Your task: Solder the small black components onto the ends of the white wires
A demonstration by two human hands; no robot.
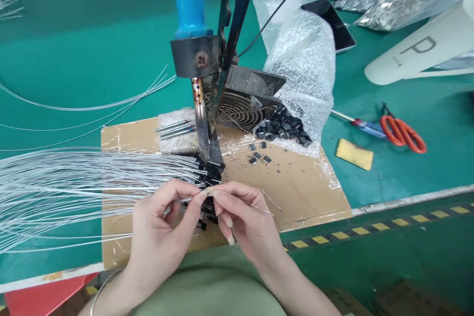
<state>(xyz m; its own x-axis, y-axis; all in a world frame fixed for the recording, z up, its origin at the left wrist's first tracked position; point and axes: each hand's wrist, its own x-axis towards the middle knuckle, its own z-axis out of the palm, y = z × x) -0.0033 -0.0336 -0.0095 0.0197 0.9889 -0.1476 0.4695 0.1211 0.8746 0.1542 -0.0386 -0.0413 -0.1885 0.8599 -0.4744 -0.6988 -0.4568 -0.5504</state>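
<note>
My left hand [165, 232] pinches a thin silvery wire [185, 199] between thumb and index finger. The fingertips of my right hand [244, 219] close on the wire's end, right against the left ones; a fine strand [261, 208] trails out past them. What exactly lies between the right fingertips is hidden. Just beyond my hands, a bundle of long wires [66, 182] runs in from the left, with black connectors [209, 175] at its near ends. Above these connectors, a blue-handled soldering iron [202, 123] points downward in a black stand [237, 5].
A cardboard sheet [311, 192] covers part of the green table. On it are a fan [240, 108], metal rods [176, 129], and loose black parts [283, 126] by bubble wrap [307, 64]. To the right lie a yellow sponge [354, 154], a screwdriver [370, 129] and orange-handled scissors [403, 133].
</note>
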